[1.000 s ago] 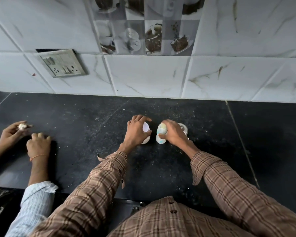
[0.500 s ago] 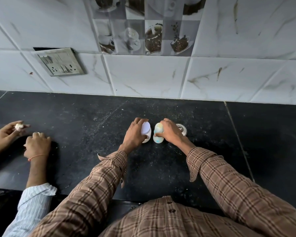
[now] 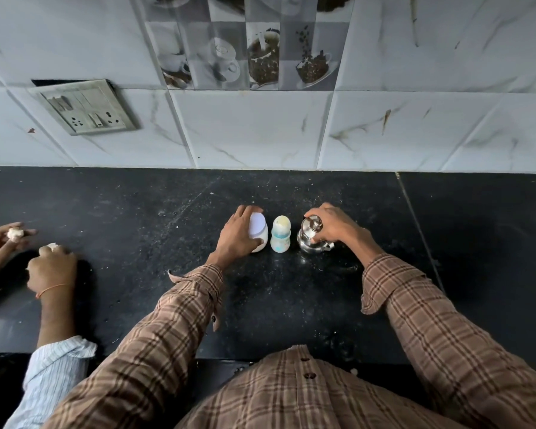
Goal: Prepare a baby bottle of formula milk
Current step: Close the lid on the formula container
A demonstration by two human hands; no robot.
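Observation:
Three small items stand in a row on the black countertop (image 3: pixel 143 218). A white jar (image 3: pixel 258 232) with a pale lid is on the left, and my left hand (image 3: pixel 237 236) wraps around its left side. In the middle a small baby bottle (image 3: pixel 280 233) with a clear cap and blue collar stands upright, touched by neither hand. On the right a shiny steel pot (image 3: pixel 310 238) with a knobbed lid stands, and my right hand (image 3: pixel 334 227) curls around its right side and handle.
Another person's two hands (image 3: pixel 48 267) rest on the counter at the far left, holding small white lumps. A switch and socket plate (image 3: pixel 84 106) hangs on the tiled wall behind. A seam in the counter (image 3: pixel 415 224) runs to the right of the pot.
My right hand has left the baby bottle and moved right onto the steel pot. The bottle now stands free. My left hand stays on the white jar.

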